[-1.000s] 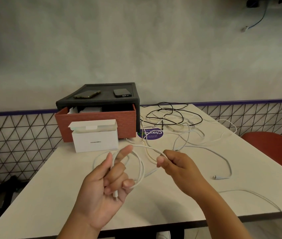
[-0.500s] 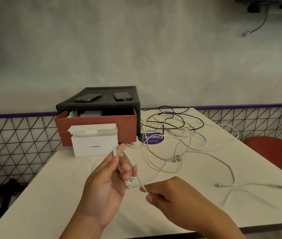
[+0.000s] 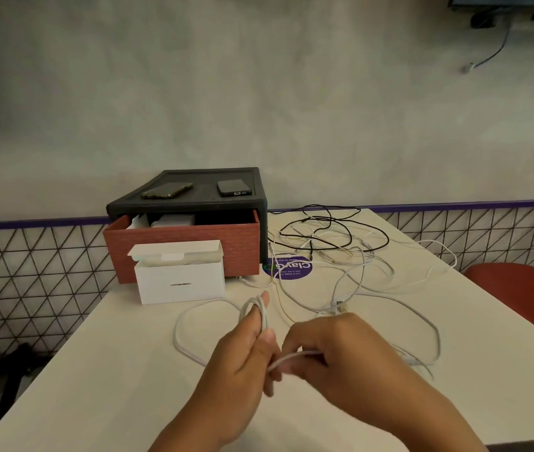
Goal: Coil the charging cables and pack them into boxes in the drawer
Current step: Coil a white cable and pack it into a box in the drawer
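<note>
Btwn both hands: white cable (image 3: 260, 316), looped round left hand (image 3: 246, 357).

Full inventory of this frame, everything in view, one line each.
table: 1, off-white, centre
drawer unit: 1, black shell, red drawer open, table's back left
phones: 2, dark, atop unit
box: 1, white, lid open, before drawer
sticker: 1, purple, right of drawer
black cable: count unclear, tangled, table's back
loose white cables: several, tangled, table's right
held cable: 1, white, looped over left fingers
chair: 1, red, far right
left hand: holds the loops
right hand: pinches held cable
</note>
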A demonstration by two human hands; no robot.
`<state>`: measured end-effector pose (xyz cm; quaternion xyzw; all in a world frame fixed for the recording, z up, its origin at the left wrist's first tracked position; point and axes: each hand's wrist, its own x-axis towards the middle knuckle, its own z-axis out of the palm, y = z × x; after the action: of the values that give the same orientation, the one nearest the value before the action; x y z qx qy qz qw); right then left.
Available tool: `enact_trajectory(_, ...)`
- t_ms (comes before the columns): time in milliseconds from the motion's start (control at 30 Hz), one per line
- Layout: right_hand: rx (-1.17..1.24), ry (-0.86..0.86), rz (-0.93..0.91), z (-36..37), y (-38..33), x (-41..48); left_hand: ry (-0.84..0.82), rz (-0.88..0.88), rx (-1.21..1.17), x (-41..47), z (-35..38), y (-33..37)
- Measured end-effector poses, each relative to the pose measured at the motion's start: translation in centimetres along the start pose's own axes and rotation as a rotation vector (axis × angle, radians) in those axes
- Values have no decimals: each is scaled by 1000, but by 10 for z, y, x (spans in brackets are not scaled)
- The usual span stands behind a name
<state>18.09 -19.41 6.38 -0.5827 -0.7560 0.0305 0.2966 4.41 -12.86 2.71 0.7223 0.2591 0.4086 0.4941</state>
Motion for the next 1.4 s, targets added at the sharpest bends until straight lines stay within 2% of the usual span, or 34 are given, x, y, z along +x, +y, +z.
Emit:
enact_trajectory(67, 12, 131, 29, -1, 9, 3, 24, -29, -84, -1, 0, 4)
enact_trajectory(133, 124, 274, 87, -1, 20, 7, 51, -46, -196, -1, -3, 8)
enact_trajectory(233, 331, 430, 183, 1, 39, 15, 20, -76, -360, -1, -9, 13)
enact_trajectory(333, 410, 602, 256, 4, 57, 28, -21, -88, -549, -2, -15, 17)
enact_trajectory(433, 507, 688, 375, 3, 71, 40, -36, -115, -716, -3, -21, 22)
enact_trajectory(500, 553, 616, 472, 2, 79, 44, -23, -144, -834, -3, -27, 24)
enact_trajectory(600, 498, 219, 568, 8, 79, 40, -2, -177, -991, -1, -32, 24)
enact_trajectory(667, 400, -38, 537, 13, 70, 33, 12, -202, -1028, 2, -33, 23)
enact_trajectory(700, 390, -90, 502, 14, 65, 31, 15, -216, -1025, 3, -33, 21)
enact_trajectory(867, 738, -4, 293, 8, 26, 31, 26, -290, -991, 7, -27, 14)
enact_trajectory(1000, 593, 21, 298, 9, 8, 35, 20, -319, -999, 8, -27, 11)
enact_trajectory(1133, 583, 3, 372, 17, 6, 34, 27, -376, -933, 5, -27, 11)
enact_trajectory(1400, 518, -2, 402, 17, 11, 29, 70, -414, -798, 4, -25, 9)
